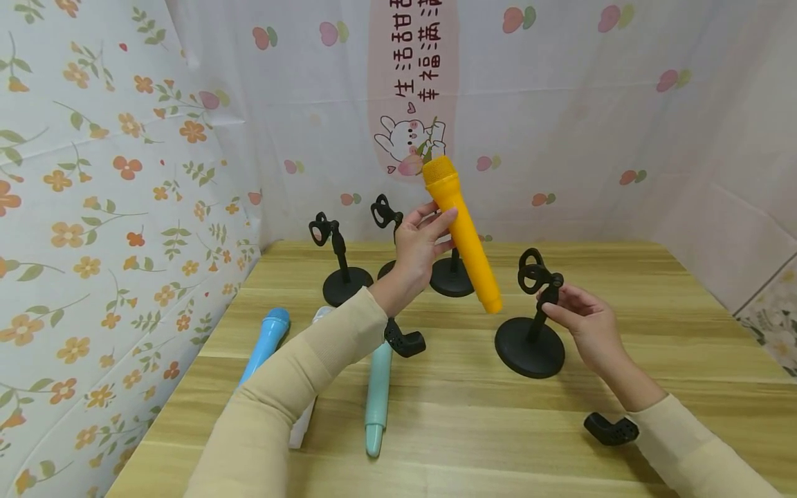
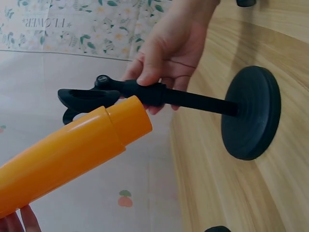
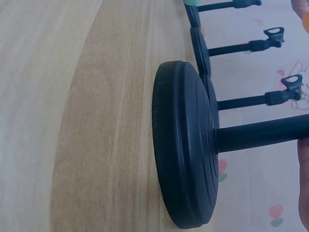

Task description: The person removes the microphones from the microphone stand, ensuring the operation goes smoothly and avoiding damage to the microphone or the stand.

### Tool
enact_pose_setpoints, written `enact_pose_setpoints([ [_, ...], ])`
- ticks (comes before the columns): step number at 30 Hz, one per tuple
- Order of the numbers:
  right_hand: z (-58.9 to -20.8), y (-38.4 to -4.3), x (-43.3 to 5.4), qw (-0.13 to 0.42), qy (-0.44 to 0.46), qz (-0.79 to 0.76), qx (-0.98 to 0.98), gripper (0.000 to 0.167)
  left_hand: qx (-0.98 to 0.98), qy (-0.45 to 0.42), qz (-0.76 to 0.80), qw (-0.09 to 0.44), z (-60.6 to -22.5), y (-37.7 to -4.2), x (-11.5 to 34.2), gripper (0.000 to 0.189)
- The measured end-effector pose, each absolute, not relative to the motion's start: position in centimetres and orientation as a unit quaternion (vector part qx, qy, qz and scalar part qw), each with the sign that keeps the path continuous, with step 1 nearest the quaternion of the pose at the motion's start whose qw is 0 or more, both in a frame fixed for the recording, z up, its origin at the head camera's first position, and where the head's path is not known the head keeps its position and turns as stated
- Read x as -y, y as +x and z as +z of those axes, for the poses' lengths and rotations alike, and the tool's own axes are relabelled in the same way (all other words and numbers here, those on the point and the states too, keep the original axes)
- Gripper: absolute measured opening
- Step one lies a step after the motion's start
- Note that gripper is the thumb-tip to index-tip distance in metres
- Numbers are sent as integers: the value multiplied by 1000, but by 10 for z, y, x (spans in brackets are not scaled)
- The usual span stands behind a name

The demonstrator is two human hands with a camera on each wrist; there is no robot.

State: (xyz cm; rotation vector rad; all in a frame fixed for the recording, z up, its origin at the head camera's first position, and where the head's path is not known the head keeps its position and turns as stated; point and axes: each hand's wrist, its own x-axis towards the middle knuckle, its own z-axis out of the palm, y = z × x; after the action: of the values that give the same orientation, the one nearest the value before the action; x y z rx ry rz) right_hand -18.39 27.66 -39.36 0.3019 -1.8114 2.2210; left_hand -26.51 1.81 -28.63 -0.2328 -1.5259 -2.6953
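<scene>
My left hand (image 1: 418,245) grips a yellow microphone (image 1: 470,245) around its upper body, raised above the table and tilted with its mesh head up and to the left. In the left wrist view, the lower end of the microphone (image 2: 128,123) lies close to the stand's clip. The right hand (image 1: 588,321) pinches the neck of a black microphone stand (image 1: 530,348) whose round base sits on the table. An oval-looped clip (image 1: 533,271) tops that stand, with nothing in it. Part of the right hand (image 3: 304,179) shows at the edge of the right wrist view.
Several more black stands (image 1: 346,285) line the back of the table. A blue microphone (image 1: 266,342), a mint-green microphone (image 1: 377,394) and a white one (image 1: 301,425), partly hidden by the left sleeve, lie at left. Black angled pieces (image 1: 407,342) lie on the wood.
</scene>
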Motion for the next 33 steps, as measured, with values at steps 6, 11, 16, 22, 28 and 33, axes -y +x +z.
enact_pose_setpoints([
  [6,-392,-183,-278,121,107,766,622,26,513,-80,-854,-1,-293,-261,-16,26],
  [11,-392,-181,-278,120,78,769,623,29,538,-89,-838,-28,-299,-258,-15,31],
  [16,-390,-180,-279,115,60,775,619,34,550,-85,-829,-45,-306,-257,-13,34],
  [22,-388,-179,-278,112,65,775,618,34,558,-86,-824,-53,-315,-256,-11,33],
  [28,-386,-180,-278,114,92,777,612,31,567,-80,-818,-55,-318,-253,-9,31],
  [33,-385,-181,-277,116,97,773,616,31,578,-64,-810,-70,-322,-249,-6,31],
])
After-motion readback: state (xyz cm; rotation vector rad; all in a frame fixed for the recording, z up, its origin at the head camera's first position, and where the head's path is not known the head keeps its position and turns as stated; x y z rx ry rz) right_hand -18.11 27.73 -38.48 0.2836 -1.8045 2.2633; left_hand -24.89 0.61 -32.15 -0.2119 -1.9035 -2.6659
